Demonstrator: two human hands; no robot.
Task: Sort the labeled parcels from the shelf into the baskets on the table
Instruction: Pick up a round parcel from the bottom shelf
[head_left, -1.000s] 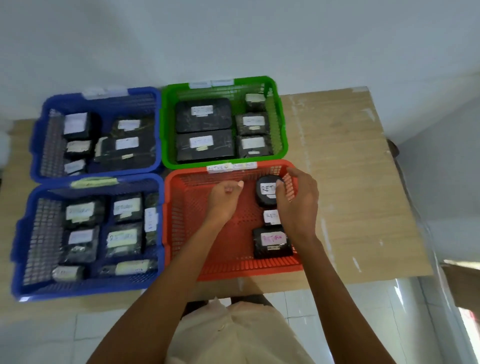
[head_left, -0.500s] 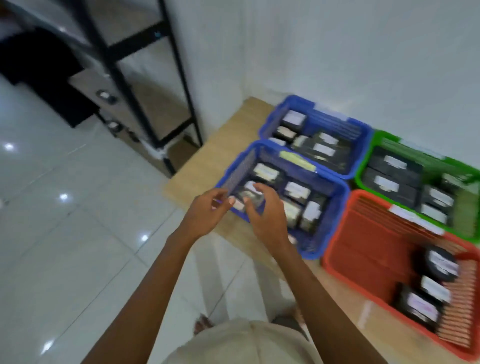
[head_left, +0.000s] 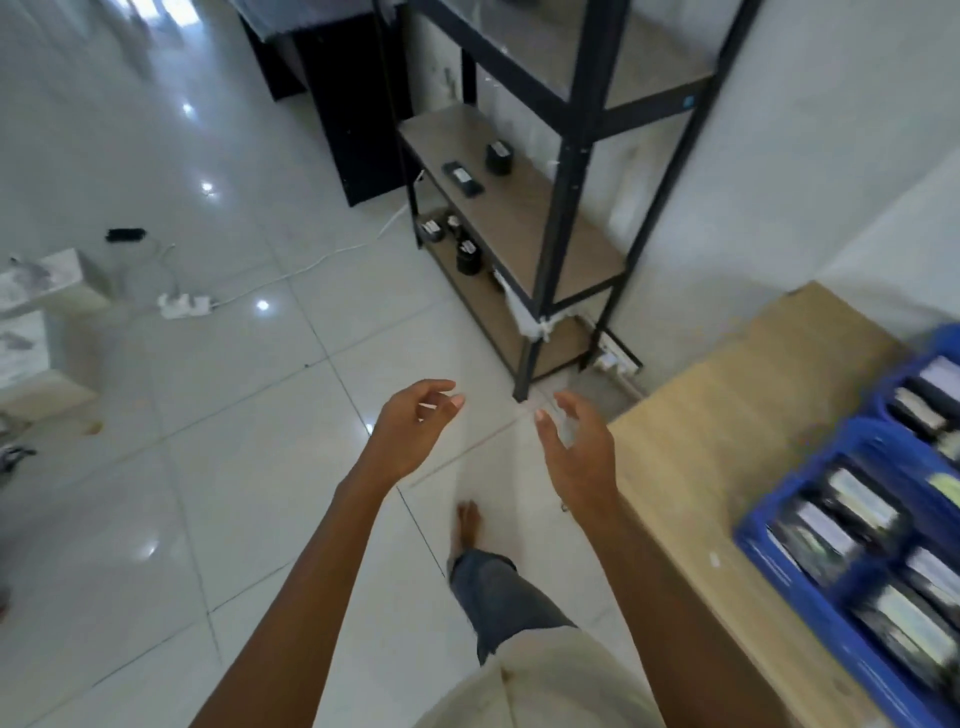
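My left hand (head_left: 413, 428) and my right hand (head_left: 574, 452) hang in front of me over the white floor, both empty with loosely curled fingers. Ahead stands the black metal shelf (head_left: 566, 171) with wooden boards. On its middle board lie a flat black parcel (head_left: 462, 179) and a small upright black parcel (head_left: 500, 157). The lowest board holds a few more black parcels (head_left: 466, 254). At the right edge a blue basket (head_left: 841, 566) full of labeled black parcels sits on the wooden table (head_left: 727, 457).
A white power strip (head_left: 186, 304) with its cable lies on the tiled floor to the left. A black cabinet (head_left: 353, 104) stands behind the shelf. A pale low box (head_left: 36, 322) is at the far left. My leg and bare foot (head_left: 470, 525) are below.
The view has swung left from the baskets to the shelf. My right hand has left the round parcel in the red basket, and both hands now hang empty over the floor.
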